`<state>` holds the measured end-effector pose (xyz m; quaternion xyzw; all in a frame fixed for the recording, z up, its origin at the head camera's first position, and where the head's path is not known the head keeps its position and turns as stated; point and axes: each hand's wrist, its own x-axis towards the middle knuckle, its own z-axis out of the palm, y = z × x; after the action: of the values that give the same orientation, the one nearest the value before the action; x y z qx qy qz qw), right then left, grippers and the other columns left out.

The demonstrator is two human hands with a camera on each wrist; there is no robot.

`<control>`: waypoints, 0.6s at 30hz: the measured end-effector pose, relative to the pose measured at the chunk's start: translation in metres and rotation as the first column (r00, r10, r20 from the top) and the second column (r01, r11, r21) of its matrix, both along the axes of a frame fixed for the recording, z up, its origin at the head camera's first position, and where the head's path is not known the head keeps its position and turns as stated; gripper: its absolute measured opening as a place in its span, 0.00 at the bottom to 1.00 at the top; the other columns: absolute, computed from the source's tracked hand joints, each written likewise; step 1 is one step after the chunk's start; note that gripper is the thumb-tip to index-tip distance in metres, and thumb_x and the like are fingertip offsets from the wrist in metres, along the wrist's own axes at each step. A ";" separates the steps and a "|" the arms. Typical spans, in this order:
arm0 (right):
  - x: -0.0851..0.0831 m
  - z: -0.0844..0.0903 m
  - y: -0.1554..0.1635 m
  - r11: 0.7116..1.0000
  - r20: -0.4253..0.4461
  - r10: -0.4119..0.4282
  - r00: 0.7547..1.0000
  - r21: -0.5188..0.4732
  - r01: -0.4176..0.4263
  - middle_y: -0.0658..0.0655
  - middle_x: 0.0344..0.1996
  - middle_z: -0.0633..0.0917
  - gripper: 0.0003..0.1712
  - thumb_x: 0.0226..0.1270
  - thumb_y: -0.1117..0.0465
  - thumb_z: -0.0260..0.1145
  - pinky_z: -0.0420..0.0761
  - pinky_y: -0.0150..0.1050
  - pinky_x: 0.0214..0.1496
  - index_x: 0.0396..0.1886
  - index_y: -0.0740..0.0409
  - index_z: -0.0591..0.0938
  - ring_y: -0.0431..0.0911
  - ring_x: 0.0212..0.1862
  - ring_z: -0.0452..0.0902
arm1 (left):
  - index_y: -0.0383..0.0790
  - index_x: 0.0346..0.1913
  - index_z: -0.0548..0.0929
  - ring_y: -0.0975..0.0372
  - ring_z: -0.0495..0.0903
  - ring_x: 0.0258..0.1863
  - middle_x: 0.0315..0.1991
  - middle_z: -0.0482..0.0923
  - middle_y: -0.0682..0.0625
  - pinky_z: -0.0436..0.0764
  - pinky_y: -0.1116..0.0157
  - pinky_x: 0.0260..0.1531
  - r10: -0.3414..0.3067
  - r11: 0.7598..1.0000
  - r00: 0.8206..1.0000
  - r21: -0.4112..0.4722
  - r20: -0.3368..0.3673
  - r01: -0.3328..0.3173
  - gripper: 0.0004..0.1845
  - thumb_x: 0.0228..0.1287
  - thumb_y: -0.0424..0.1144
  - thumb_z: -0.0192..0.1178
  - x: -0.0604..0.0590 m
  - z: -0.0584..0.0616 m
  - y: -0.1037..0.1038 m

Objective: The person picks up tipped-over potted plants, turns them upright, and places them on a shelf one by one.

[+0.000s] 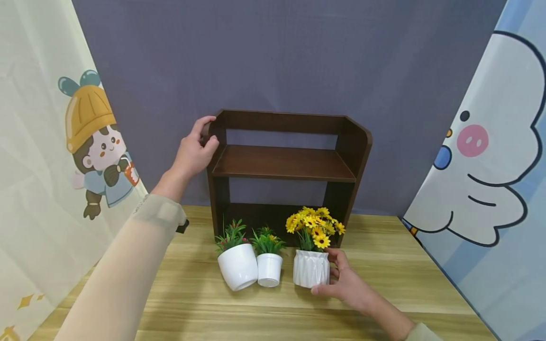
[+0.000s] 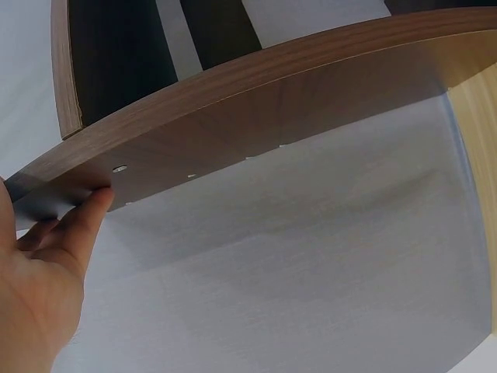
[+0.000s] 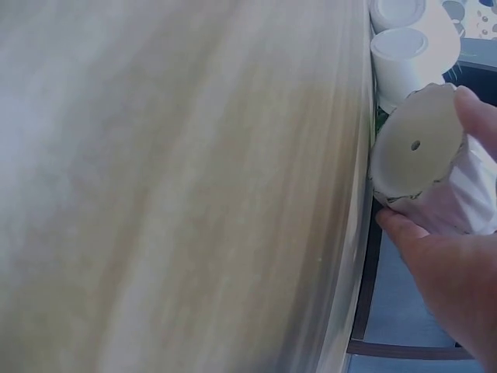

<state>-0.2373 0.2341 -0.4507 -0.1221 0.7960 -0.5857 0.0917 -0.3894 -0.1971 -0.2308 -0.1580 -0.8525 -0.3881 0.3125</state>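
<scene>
Shelf unit (image 1: 285, 163) of dark brown wood stands at the back of the wooden surface (image 1: 384, 284), against a grey backdrop; we take it as the landmark. Our left hand (image 1: 194, 151) grips the upper left corner of its side panel, thumb in front and fingers curled over the rounded edge; the left wrist view shows fingertips (image 2: 97, 206) pressed on that panel's outer face. Directly in front of the shelf unit's open bottom compartment stand three white pots in a row. The ribbed pot (image 1: 311, 268) with yellow flowers (image 1: 314, 226) stands before the right upright, and our right hand (image 1: 347, 284) grasps it, thumb and fingers curled about its side. The right wrist view shows its base (image 3: 411, 148), with a central hole, lifted clear of the surface and tilted. Before the left upright sit a small pot (image 1: 269, 269) and a larger pot (image 1: 237, 266), touching each other, the larger leaning outward.
</scene>
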 end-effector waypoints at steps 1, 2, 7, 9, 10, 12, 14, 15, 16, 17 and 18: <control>0.000 0.000 0.000 1.000 -0.001 0.004 1.000 0.003 -0.004 0.77 0.78 0.62 0.71 0.54 0.69 0.87 0.81 0.55 0.73 0.84 0.68 0.46 0.69 0.75 0.72 | 0.61 0.83 0.67 0.53 0.71 0.25 0.27 0.73 0.47 0.73 0.56 0.30 -0.001 1.000 1.000 -0.001 0.002 0.001 0.30 0.82 0.49 0.51 0.000 0.000 0.000; 0.001 0.000 0.000 1.000 -0.001 0.008 1.000 0.005 -0.008 0.77 0.78 0.62 0.71 0.54 0.69 0.87 0.81 0.55 0.73 0.84 0.68 0.45 0.69 0.75 0.72 | 0.61 0.83 0.66 0.53 0.70 0.23 0.26 0.72 0.47 0.73 0.57 0.29 -0.002 1.000 1.000 -0.003 0.006 0.002 0.30 0.82 0.49 0.51 0.000 0.000 0.000; 0.002 0.001 -0.001 1.000 0.004 0.015 1.000 0.021 -0.015 0.78 0.78 0.61 0.70 0.54 0.69 0.87 0.81 0.56 0.73 0.83 0.67 0.45 0.70 0.75 0.72 | 0.61 0.83 0.65 0.55 0.67 0.20 0.24 0.70 0.48 0.72 0.57 0.25 -0.005 1.000 1.000 -0.006 0.009 0.005 0.30 0.82 0.48 0.51 0.001 0.000 -0.001; 0.003 0.002 -0.001 1.000 0.010 0.013 1.000 0.020 -0.013 0.78 0.79 0.60 0.70 0.54 0.70 0.87 0.81 0.57 0.73 0.83 0.67 0.45 0.71 0.76 0.71 | 0.61 0.83 0.66 0.55 0.67 0.20 0.25 0.71 0.48 0.72 0.57 0.26 -0.005 1.000 1.000 -0.006 0.009 0.005 0.30 0.82 0.49 0.50 0.001 0.000 -0.002; 0.003 0.002 -0.001 1.000 0.015 0.009 1.000 0.017 -0.009 0.78 0.79 0.60 0.71 0.53 0.70 0.87 0.80 0.57 0.74 0.83 0.67 0.45 0.72 0.76 0.70 | 0.61 0.83 0.66 0.55 0.68 0.20 0.25 0.71 0.48 0.72 0.57 0.26 -0.004 1.000 1.000 -0.006 0.009 0.004 0.30 0.82 0.48 0.50 0.001 0.000 -0.002; 0.003 0.002 -0.002 1.000 0.019 0.003 1.000 0.019 -0.003 0.79 0.81 0.57 0.72 0.53 0.70 0.87 0.79 0.58 0.75 0.84 0.68 0.44 0.75 0.78 0.67 | 0.62 0.83 0.65 0.55 0.68 0.21 0.25 0.70 0.48 0.72 0.57 0.26 -0.001 1.000 1.000 -0.007 0.010 0.001 0.30 0.82 0.48 0.50 0.002 0.000 -0.002; 0.004 0.002 -0.002 1.000 0.025 0.003 1.000 0.018 -0.003 0.80 0.82 0.55 0.74 0.53 0.70 0.87 0.77 0.59 0.76 0.85 0.69 0.43 0.77 0.80 0.63 | 0.63 0.83 0.65 0.55 0.69 0.21 0.25 0.70 0.49 0.72 0.58 0.26 -0.001 1.000 1.000 -0.008 0.010 0.001 0.30 0.82 0.48 0.50 0.003 0.000 -0.002; 0.004 0.002 -0.002 1.000 0.028 0.007 1.000 0.017 -0.008 0.81 0.82 0.55 0.74 0.53 0.70 0.87 0.77 0.59 0.76 0.85 0.70 0.42 0.78 0.80 0.62 | 0.64 0.83 0.65 0.55 0.69 0.22 0.25 0.70 0.49 0.72 0.58 0.26 0.000 1.000 1.000 -0.009 0.010 0.000 0.30 0.82 0.48 0.50 0.003 0.000 -0.002; 0.004 0.003 -0.002 1.000 0.033 0.016 0.999 0.016 -0.017 0.81 0.82 0.55 0.74 0.54 0.70 0.87 0.77 0.60 0.76 0.86 0.71 0.42 0.78 0.80 0.62 | 0.64 0.83 0.65 0.55 0.69 0.22 0.25 0.70 0.49 0.72 0.58 0.26 -0.001 1.000 1.000 -0.009 0.009 0.001 0.30 0.82 0.48 0.50 0.004 0.000 -0.002; 0.004 0.003 -0.002 0.999 0.036 0.024 0.999 0.021 -0.024 0.82 0.82 0.55 0.75 0.54 0.69 0.87 0.77 0.60 0.76 0.86 0.72 0.41 0.78 0.80 0.61 | 0.64 0.83 0.65 0.55 0.69 0.22 0.25 0.70 0.49 0.72 0.58 0.26 -0.003 1.000 1.000 -0.009 0.009 0.003 0.30 0.82 0.48 0.50 0.004 0.000 -0.002; 0.005 0.003 -0.001 0.999 0.039 0.032 0.999 0.028 -0.033 0.83 0.81 0.56 0.74 0.55 0.69 0.86 0.76 0.60 0.76 0.85 0.74 0.41 0.78 0.80 0.61 | 0.64 0.83 0.65 0.55 0.69 0.22 0.25 0.70 0.49 0.72 0.58 0.26 -0.004 1.000 1.000 -0.008 0.009 0.004 0.30 0.82 0.48 0.50 0.004 0.000 -0.002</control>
<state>-0.2327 0.2327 -0.4479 -0.1224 0.8002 -0.5751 0.1180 -0.3855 -0.1994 -0.2307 -0.1595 -0.8551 -0.3859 0.3072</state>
